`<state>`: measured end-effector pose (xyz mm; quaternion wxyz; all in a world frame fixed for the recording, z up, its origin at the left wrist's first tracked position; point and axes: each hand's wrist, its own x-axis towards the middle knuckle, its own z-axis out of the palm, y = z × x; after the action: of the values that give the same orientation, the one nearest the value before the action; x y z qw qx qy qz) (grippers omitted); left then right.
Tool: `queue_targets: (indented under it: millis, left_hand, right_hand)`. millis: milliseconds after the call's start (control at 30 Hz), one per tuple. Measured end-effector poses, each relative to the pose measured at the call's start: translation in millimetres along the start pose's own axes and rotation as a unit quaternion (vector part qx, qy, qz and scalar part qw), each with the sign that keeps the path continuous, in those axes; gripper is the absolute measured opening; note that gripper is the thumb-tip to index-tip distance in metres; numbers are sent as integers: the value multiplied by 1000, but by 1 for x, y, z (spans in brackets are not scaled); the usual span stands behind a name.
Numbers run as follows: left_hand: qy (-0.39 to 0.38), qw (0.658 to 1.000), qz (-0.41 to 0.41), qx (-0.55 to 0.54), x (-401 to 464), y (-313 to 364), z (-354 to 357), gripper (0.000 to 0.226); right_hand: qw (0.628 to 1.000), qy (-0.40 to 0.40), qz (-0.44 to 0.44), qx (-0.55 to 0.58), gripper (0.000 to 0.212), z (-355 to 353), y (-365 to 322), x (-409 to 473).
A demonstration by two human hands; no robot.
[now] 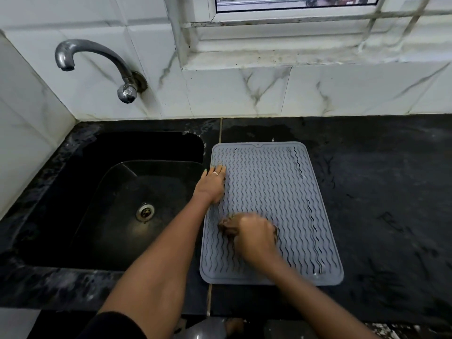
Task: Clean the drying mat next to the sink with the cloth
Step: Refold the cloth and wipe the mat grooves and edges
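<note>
The grey drying mat (271,211) lay flat on the black desk (379,192), just to the right of the dark sink (110,199), its left edge close to the sink's rim. Its surface was covered in wavy ridges, and a small notch sat in the middle of its far edge.

The left hand (212,185) rested on the mat's left edge, about halfway along it. It was spread fairly flat, palm down, fingers extended and close together, pressing on the mat and holding nothing. A thin ring showed on one finger.

The right hand (255,237) was on the mat nearer its front-left part, closed into a fist around a brown cloth (228,228). The cloth was bunched, and a wad of it stuck out of the fist on the side toward the sink, touching the ridges. The hand and cloth were blurred, so the exact grip of the fingers could not be made out.

Behind the sink, a curved metal tap (97,62) came out of the white marbled wall tiles (244,94). Behind the mat, above those tiles, ran a window ledge (293,57).
</note>
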<state>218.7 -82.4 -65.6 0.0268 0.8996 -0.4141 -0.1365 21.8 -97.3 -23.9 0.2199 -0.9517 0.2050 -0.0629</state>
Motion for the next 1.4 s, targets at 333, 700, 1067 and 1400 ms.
queue_targets:
  millis: [333,700,1067,1400]
  left_hand:
    - [11,1000,-3,-27,-40,0,11,56]
    - [44,998,-46,-26,-63,16,25,59]
    - [50,997,-54,-25,-97,22,35,56]
    - [56,996,-70,-23,-124,33,42,65]
  right_hand:
    - [994,-73,16,-80,71,15,35,91]
    - [994,68,-27,85,38,-9,32,17]
    - [989,91,-112,-14,51,26,23,-40]
    - [983,104,49,143,33,-17,14,-14]
